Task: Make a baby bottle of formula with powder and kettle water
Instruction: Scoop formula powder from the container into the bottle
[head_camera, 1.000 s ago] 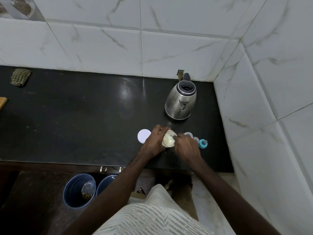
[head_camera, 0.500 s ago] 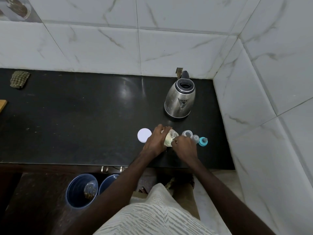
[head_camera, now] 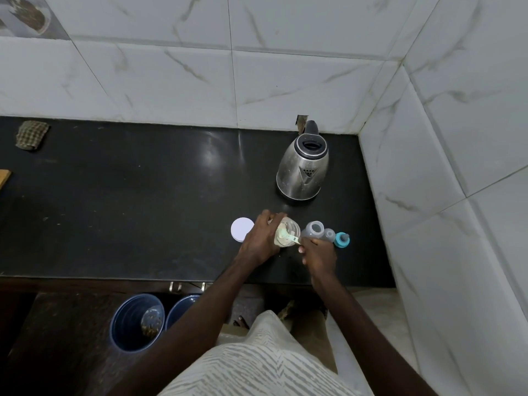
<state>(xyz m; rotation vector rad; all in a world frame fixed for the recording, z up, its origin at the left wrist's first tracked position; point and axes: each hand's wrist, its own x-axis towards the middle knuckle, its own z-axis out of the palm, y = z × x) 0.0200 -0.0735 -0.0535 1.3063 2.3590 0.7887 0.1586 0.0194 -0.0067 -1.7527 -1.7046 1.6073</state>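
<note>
A clear jar of cream-coloured formula powder [head_camera: 288,232] stands open near the front of the black counter [head_camera: 143,201]. My left hand [head_camera: 261,238] grips its side. My right hand [head_camera: 318,254] pinches the handle of a small scoop [head_camera: 294,238] whose bowl dips into the powder. Just right of the jar stands the open grey baby bottle [head_camera: 313,230], then a clear cap [head_camera: 330,234] and a teal teat ring [head_camera: 342,240]. The jar's white lid [head_camera: 241,229] lies flat to the left. The steel kettle [head_camera: 303,167] stands behind, by the wall corner.
Tiled walls close the counter at the back and the right. A checked cloth [head_camera: 31,134] lies at the far left, with a wooden edge [head_camera: 4,178] below it. Two blue bins [head_camera: 137,321] stand on the floor under the counter's front edge.
My right hand has drawn back toward me and to the right, uncovering the jar's mouth and the scoop. My left hand stays on the jar.
</note>
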